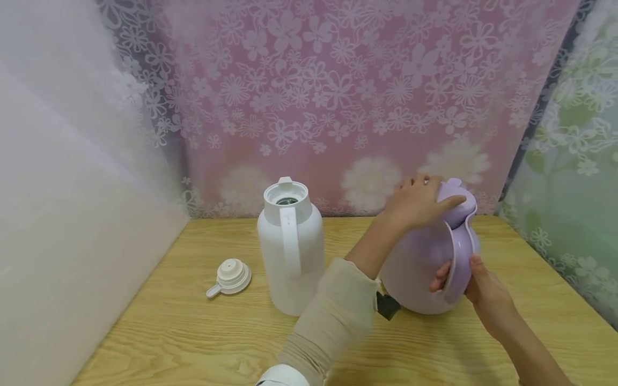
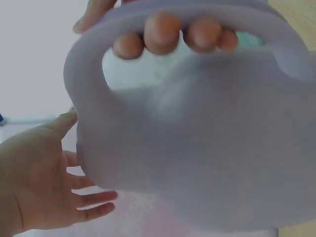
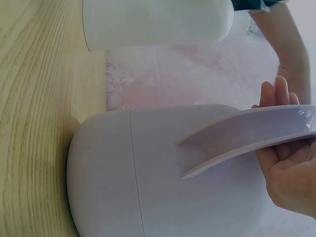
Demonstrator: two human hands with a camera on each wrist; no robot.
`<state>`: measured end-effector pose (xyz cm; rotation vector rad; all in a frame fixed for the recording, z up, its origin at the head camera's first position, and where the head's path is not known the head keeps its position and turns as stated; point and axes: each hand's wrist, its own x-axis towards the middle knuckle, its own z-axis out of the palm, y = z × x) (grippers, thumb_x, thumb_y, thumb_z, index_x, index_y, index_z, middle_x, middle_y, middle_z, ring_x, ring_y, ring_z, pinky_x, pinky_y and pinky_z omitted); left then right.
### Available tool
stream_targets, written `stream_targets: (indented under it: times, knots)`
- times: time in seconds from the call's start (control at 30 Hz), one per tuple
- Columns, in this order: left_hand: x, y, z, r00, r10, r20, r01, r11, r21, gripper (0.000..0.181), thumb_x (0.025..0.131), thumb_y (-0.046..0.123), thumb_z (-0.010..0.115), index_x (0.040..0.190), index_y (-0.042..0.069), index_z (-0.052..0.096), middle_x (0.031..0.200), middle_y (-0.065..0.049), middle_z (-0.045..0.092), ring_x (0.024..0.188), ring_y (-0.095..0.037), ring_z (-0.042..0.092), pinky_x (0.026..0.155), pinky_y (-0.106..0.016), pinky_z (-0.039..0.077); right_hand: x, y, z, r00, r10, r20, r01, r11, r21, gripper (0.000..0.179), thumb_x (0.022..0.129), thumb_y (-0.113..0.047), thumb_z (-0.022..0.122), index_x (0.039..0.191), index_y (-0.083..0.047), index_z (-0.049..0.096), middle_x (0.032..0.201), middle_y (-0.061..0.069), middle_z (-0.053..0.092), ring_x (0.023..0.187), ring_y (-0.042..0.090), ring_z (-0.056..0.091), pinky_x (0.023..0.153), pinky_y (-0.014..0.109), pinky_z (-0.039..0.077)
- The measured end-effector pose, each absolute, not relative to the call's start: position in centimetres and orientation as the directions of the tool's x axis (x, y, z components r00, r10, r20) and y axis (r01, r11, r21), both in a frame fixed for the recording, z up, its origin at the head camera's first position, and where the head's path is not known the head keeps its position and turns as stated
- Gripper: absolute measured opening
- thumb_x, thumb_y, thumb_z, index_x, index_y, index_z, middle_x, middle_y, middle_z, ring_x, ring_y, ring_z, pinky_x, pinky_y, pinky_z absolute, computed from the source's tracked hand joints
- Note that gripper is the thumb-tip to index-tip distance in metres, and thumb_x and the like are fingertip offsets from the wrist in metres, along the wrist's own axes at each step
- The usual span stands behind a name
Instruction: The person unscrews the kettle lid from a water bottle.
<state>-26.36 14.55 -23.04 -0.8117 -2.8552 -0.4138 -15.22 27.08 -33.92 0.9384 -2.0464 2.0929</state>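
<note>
A pale purple thermos jug stands on the right of the table, leaning rightward in the head view. My right hand grips its handle, fingers passed through the loop and thumb on the outside; the right wrist view shows this handle from the side. At the top, my left hand rests against the purple lid, thumb stretched across it. In the left wrist view the left fingers are extended beside the jug, partly hidden by it. Whatever is inside the jug is hidden by the lid.
Left of the purple jug a white thermos jug stands upright with its mouth uncovered. Farther left lies a white stopper with a small tab. A floral curtain hangs behind the wooden table, and a pale wall borders the left.
</note>
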Motion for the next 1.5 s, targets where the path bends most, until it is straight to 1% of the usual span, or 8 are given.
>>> stream_targets:
  times: [0.1,0.27,0.37,0.5,0.67,0.97,1.2,1.5]
  knots:
    - [-27.0,13.3,-23.3,-0.764,0.596,0.246,0.643,0.736,0.214,0.06,0.088,0.064,0.034,0.142,0.037,0.029,0.146,0.012,0.02,0.132,-0.01,0.016,0.105,-0.031,0.018,-15.3,27.2,-33.9,-0.816,-0.366,0.448,-0.444,-0.101,-0.891,0.058,0.102,-0.022,0.002,0.101,-0.007,0.058,0.089,0.003,0.066,0.085,0.016,0.062,0.079,0.025,0.045]
    - [-27.8,13.0,-23.9,-0.539,0.81,0.23,0.832,0.555,-0.008,0.05,0.097,0.052,0.024,0.145,0.041,0.016,0.151,0.016,0.001,0.134,-0.006,-0.01,0.105,-0.024,-0.007,-15.4,27.2,-34.1,-0.816,-0.371,0.443,-0.438,-0.102,-0.893,0.059,0.101,-0.022,0.001,0.101,-0.007,0.057,0.09,0.003,0.066,0.085,0.016,0.062,0.079,0.025,0.045]
    - [-28.2,13.1,-24.3,-0.447,0.866,0.223,0.88,0.47,-0.063,0.046,0.1,0.044,0.023,0.145,0.039,0.02,0.15,0.015,0.006,0.134,-0.006,-0.009,0.1,-0.019,-0.014,-15.4,27.1,-34.2,-0.808,-0.373,0.456,-0.447,-0.116,-0.887,0.059,0.101,-0.021,0.0,0.102,-0.007,0.057,0.09,0.003,0.065,0.085,0.016,0.061,0.079,0.025,0.045]
    - [-28.2,13.2,-24.5,-0.416,0.877,0.24,0.894,0.443,-0.071,0.044,0.101,0.038,0.025,0.144,0.036,0.027,0.149,0.016,0.017,0.134,-0.002,0.001,0.099,-0.015,-0.014,-15.4,27.1,-34.1,-0.81,-0.37,0.454,-0.447,-0.111,-0.888,0.059,0.101,-0.02,-0.001,0.102,-0.008,0.057,0.09,0.003,0.065,0.085,0.016,0.061,0.079,0.025,0.046]
    - [-27.5,13.4,-24.2,-0.475,0.85,0.229,0.86,0.504,-0.084,0.043,0.101,0.04,0.023,0.144,0.039,0.024,0.149,0.018,0.015,0.134,-0.001,0.002,0.101,-0.017,-0.01,-15.4,27.1,-34.0,-0.817,-0.37,0.443,-0.441,-0.096,-0.893,0.058,0.101,-0.021,0.0,0.102,-0.008,0.056,0.09,0.003,0.065,0.086,0.016,0.061,0.079,0.025,0.045]
    - [-26.2,14.4,-23.9,-0.678,0.718,0.156,0.723,0.69,-0.036,0.044,0.096,0.055,0.016,0.139,0.054,0.014,0.147,0.026,0.005,0.135,-0.01,0.002,0.105,-0.029,0.011,-15.4,27.2,-34.1,-0.818,-0.364,0.445,-0.436,-0.11,-0.893,0.058,0.101,-0.022,0.0,0.102,-0.008,0.057,0.09,0.003,0.065,0.086,0.017,0.062,0.079,0.026,0.045]
    - [-25.1,16.8,-23.4,-0.824,0.544,0.155,0.537,0.839,-0.09,0.044,0.09,0.065,0.02,0.134,0.063,0.015,0.142,0.027,0.016,0.132,-0.008,0.012,0.1,-0.037,0.02,-15.4,27.1,-34.1,-0.814,-0.356,0.459,-0.447,-0.119,-0.886,0.058,0.101,-0.022,0.002,0.102,-0.01,0.058,0.09,0.002,0.065,0.085,0.015,0.062,0.079,0.024,0.045]
    - [-23.5,19.7,-22.7,-0.908,0.367,0.2,0.321,0.919,-0.228,0.043,0.087,0.068,0.024,0.127,0.056,0.031,0.124,0.015,0.032,0.115,-0.013,0.027,0.078,-0.041,0.034,-15.6,27.2,-34.5,-0.777,-0.352,0.522,-0.485,-0.194,-0.853,0.056,0.102,-0.018,0.003,0.106,-0.005,0.057,0.094,0.004,0.063,0.086,0.016,0.06,0.078,0.023,0.045]
